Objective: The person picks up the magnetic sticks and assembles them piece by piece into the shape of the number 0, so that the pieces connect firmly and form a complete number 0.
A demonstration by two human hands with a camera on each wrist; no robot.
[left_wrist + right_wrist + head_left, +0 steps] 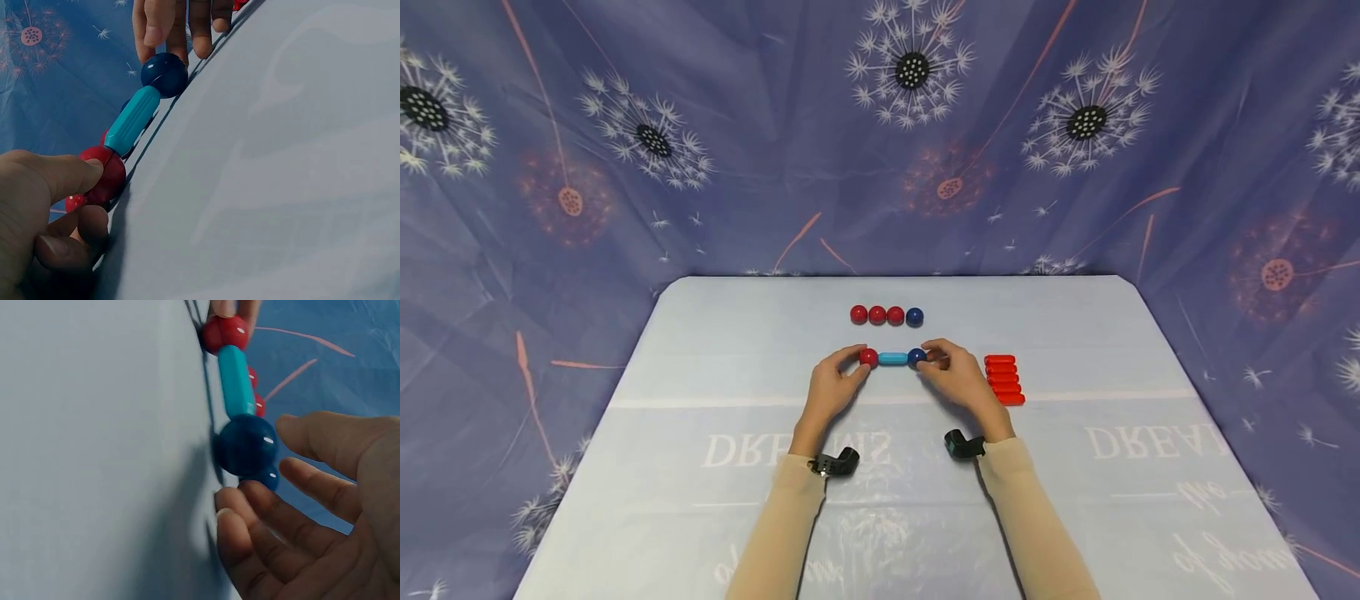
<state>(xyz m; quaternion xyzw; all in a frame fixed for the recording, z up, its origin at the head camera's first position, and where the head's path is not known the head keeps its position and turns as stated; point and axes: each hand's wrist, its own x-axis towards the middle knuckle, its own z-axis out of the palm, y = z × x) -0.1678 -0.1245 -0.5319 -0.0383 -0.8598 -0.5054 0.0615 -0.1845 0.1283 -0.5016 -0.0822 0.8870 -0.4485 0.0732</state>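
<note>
A short chain lies on the pale blue table (700, 375): a red ball (868, 357), a cyan rod (892, 358) and a dark blue ball (916, 357). My left hand (854, 367) pinches the red ball (107, 176) with the thumb on top and curled fingers beneath. My right hand (934, 363) sits at the other end. In the right wrist view its relaxed, spread fingers (294, 478) cup around the blue ball (247, 445) without clearly clamping it. The cyan rod (235, 380) joins the two balls.
Three red balls (877, 315) and one blue ball (914, 317) stand in a row behind the chain. Several red rods (1004, 379) lie stacked side by side just right of my right hand. A dandelion-print cloth (625, 167) walls the table.
</note>
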